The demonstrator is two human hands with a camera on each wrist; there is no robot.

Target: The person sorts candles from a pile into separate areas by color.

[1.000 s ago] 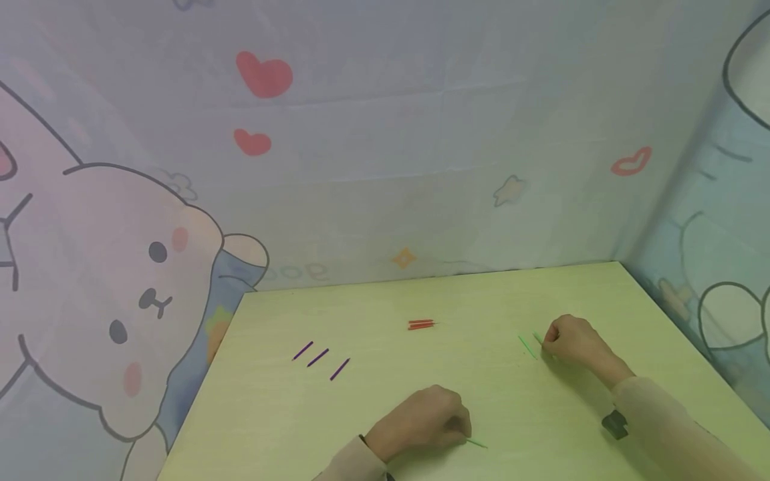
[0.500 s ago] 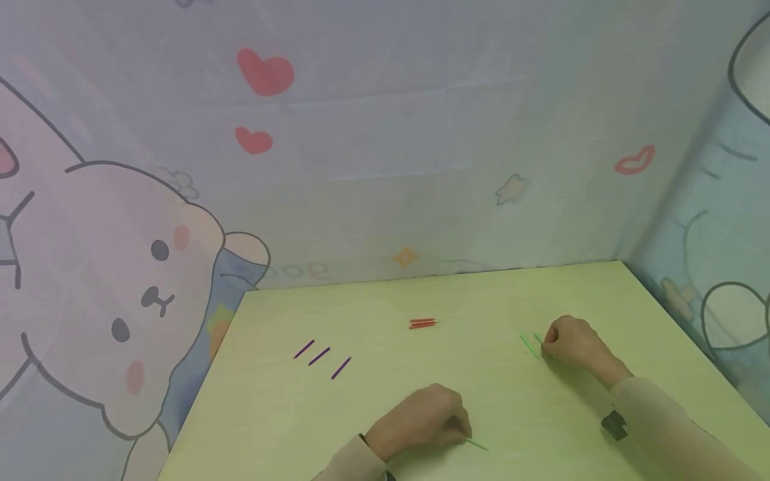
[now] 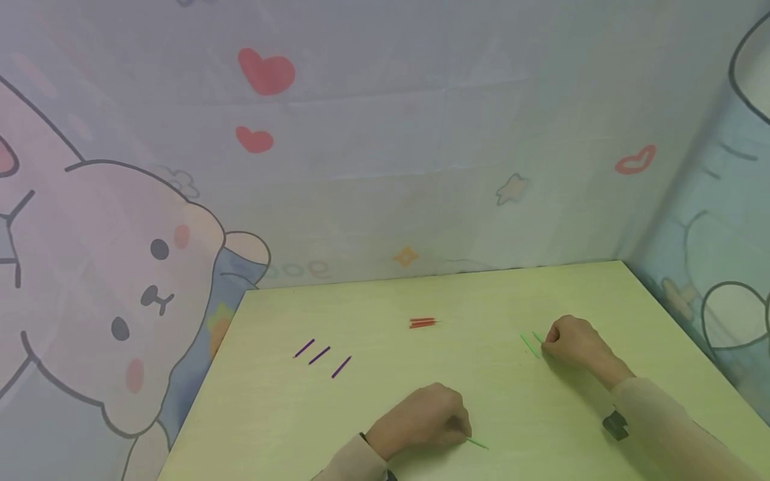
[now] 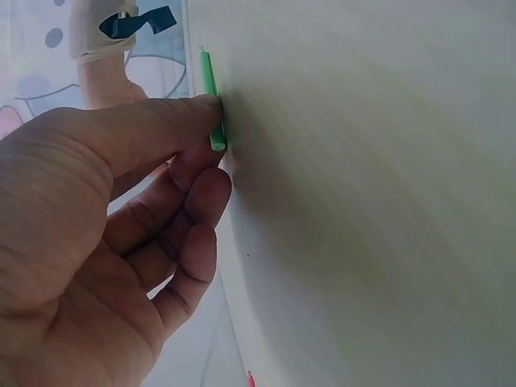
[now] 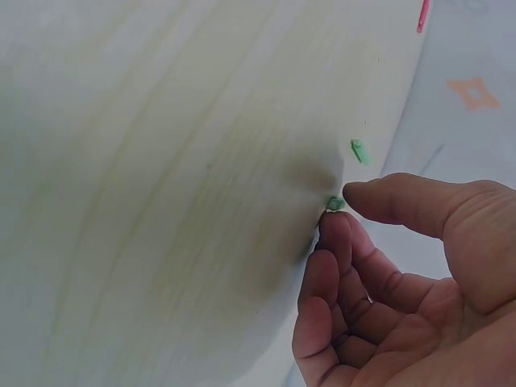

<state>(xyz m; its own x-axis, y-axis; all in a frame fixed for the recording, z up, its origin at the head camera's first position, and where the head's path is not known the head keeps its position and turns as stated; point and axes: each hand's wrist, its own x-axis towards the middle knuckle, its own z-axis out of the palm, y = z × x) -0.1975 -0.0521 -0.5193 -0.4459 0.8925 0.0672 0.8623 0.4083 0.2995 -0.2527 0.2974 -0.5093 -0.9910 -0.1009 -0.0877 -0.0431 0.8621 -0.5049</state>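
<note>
Near the front edge my left hand (image 3: 421, 419) pinches a thin green candle (image 4: 208, 76) between thumb and forefinger, its other fingers loosely curled. The candle's far end points right in the head view. Over on the right side of the table, my right hand (image 3: 574, 344) has thumb and forefinger at a second green candle (image 5: 334, 204), held close to the tabletop. Most of that candle is hidden by the fingers in the head view. A third green candle (image 3: 529, 346) lies just left of it, roughly parallel.
Three purple candles (image 3: 319, 355) lie slanted, side by side, on the left of the pale yellow-green table (image 3: 271, 427). A small bunch of red candles (image 3: 422, 323) lies at the back middle. A printed cloth (image 3: 385, 133) hangs behind the table's back edge.
</note>
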